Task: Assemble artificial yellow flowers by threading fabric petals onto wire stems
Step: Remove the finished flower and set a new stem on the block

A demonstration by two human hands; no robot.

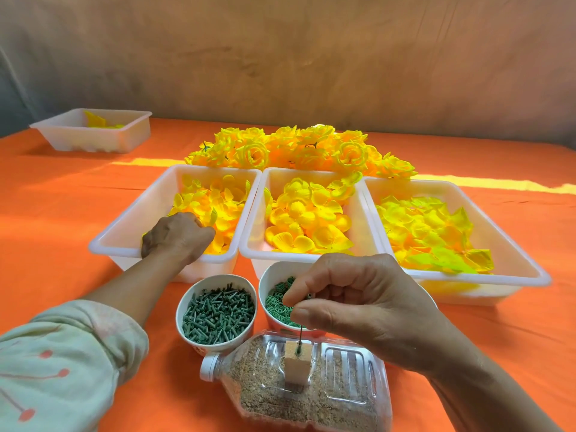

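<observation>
While the wire stem [300, 336] stood upright in a wooden block [296, 363], the right hand [358, 307] pinched its top between thumb and forefinger. Directly below the pinch, the block sat on a grit-filled bottle [343, 388]. Cup of green rings [277, 304] just behind; cup of green tubes [216, 313] to its left. Left hand [174, 236] was in the leftmost tray [124, 235], fingers buried among yellow petals [218, 213]; hold not discernible.

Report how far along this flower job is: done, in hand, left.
Done: a heap of finished yellow fabric roses lies behind three white plastic trays. In hand: the right hand pinches a thin dark wire stem standing in the wooden block; the left hand reaches among yellow petals in the left tray. Left: this stem shows no petal yet, and every tray holds many petals.
</observation>
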